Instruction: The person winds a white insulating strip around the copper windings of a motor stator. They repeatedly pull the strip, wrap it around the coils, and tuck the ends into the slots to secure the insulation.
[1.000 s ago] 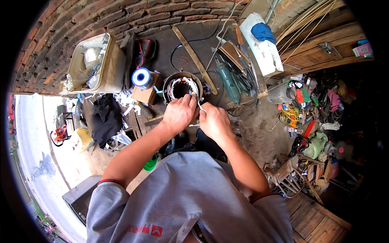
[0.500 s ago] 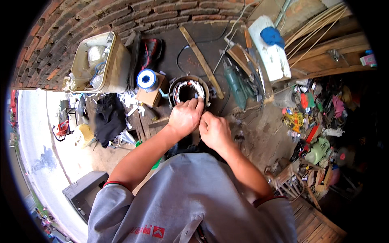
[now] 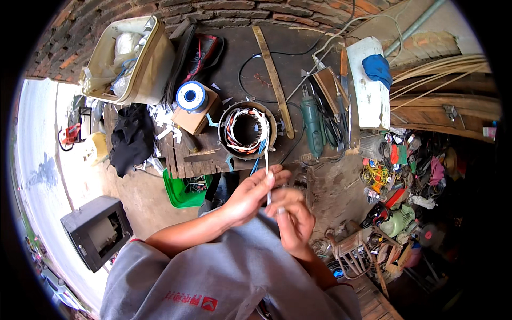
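Note:
A motor stator [image 3: 221,130] rests on the bench near its front edge. Its ring of windings [image 3: 230,129] shows white and reddish wrapping around a dark centre. From its near right side a white lacing strip [image 3: 267,160] runs toward me, beside several blue wires [image 3: 257,163]. My left hand [image 3: 250,196] is closed, pinching the strip between thumb and fingers just off the bench edge. Close beside it, my right hand [image 3: 293,217] has bent fingers near the strip's lower end. Those fingers are smeared by motion, and whether they grip the strip I cannot make out.
Left of the stator, a spool [image 3: 191,97] sits on a small box [image 3: 198,120]; a plastic bucket [image 3: 152,69] stands behind. A wooden stick [image 3: 273,80] and green power tool [image 3: 313,125] lie on the bench. Below is a green basin [image 3: 178,196]; clutter lies right.
Both hands have come back toward my body, away from the stator, uncovering its windings. The white strip now stretches from the stator to my left hand. The view has shifted.

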{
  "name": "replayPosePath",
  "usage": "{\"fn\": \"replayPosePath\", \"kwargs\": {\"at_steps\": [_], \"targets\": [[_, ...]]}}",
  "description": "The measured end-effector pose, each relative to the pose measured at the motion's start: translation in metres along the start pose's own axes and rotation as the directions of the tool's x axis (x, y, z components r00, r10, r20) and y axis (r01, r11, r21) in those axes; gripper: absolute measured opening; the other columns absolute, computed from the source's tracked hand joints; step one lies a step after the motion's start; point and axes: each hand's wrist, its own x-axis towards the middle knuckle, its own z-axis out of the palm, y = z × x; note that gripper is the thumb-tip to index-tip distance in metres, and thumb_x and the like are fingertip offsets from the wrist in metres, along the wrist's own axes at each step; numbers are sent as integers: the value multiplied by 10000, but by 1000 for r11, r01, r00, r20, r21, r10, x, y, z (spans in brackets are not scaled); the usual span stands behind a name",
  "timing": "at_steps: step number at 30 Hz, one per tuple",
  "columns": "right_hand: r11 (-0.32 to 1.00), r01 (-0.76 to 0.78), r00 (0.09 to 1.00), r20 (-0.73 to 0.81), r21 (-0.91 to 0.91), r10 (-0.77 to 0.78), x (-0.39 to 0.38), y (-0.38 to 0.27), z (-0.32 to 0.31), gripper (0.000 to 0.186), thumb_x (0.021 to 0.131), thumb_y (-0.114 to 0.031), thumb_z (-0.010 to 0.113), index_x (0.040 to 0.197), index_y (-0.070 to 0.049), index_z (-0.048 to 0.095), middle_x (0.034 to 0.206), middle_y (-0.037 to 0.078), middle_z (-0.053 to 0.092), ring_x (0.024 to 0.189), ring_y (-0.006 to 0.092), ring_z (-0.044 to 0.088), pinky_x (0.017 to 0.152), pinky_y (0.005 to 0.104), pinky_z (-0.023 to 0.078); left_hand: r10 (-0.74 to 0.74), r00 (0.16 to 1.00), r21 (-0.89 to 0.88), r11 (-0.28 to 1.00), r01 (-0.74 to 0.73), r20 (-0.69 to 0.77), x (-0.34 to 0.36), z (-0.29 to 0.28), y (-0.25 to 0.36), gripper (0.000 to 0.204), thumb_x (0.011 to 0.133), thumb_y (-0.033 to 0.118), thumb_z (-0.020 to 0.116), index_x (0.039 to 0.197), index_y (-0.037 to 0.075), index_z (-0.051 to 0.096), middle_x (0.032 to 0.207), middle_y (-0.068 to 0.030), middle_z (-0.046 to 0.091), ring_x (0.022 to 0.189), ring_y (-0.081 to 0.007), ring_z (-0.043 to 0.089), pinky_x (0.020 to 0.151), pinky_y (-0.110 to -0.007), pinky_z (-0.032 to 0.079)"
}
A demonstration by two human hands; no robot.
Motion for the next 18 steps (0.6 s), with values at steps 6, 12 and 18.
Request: {"fn": "replayPosePath", "kwargs": {"at_steps": [6,12,18], "targets": [[891,-199,977,-155,-408,147,-18,-2,-56,153,924,-91,586,969,48,631,1196,215,624,1031,264,624,899,341,477,204,975,290,942,-170,-91,-11,24,10,308,1083,247,440,1058,-15,600,727,-24,611,690,-90,572,686,-245,481],[980,-189,950,240,-63,198,68,-2,-58,412,1049,-305,443,1182,49,608,1173,221,648,1132,301,605,1019,404,432,370,891,748,504,-432,265,-29,59,23,230,985,176,611,831,13,562,673,-111,545,566,-268,572,524,-403,475],[450,-481,877,421,753,233,129,-61,-58,304,1066,-196,360,1144,26,552,848,159,628,796,277,636,917,513,488,438,842,778,390,-493,315,-62,54,41,112,934,131,664,935,18,664,705,-97,580,576,-257,593,530,-383,491]]}}
